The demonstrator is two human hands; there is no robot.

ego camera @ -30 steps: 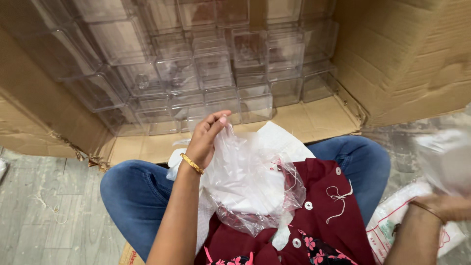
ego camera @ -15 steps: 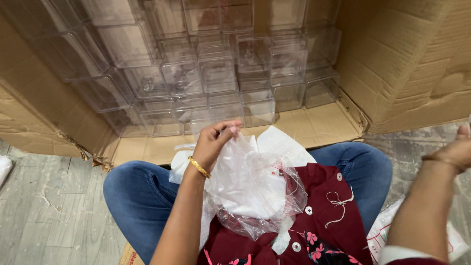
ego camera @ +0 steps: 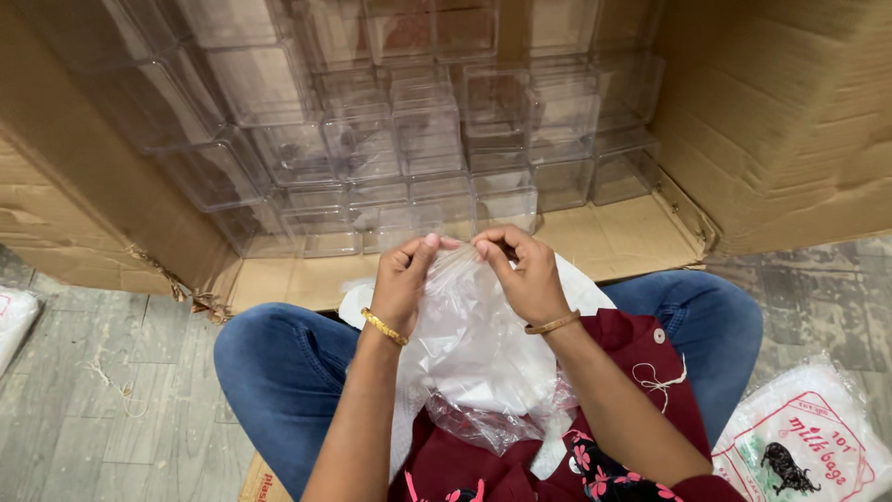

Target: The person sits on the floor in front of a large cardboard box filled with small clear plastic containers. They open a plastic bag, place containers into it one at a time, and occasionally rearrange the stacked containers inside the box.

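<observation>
My left hand (ego camera: 405, 280) and my right hand (ego camera: 522, 271) both pinch the top edge of a clear plastic bag (ego camera: 480, 353) that hangs down over my lap. The fingertips of the two hands are close together at the bag's mouth. Each wrist carries a gold bangle. I sit cross-legged in blue jeans (ego camera: 279, 372) and a maroon garment (ego camera: 632, 363). Under the bag lies something white (ego camera: 358, 299), only partly visible.
A large cardboard box (ego camera: 771, 121) lies open on its side in front of me, stacked with several clear plastic containers (ego camera: 437, 139). A packet of printed plastic bags (ego camera: 804, 446) lies on the grey floor at my right. Another white packet (ego camera: 14, 316) shows at the left edge.
My right hand has come in from the far right and taken hold of the bag's top edge beside my left hand. My left hand has kept its grip.
</observation>
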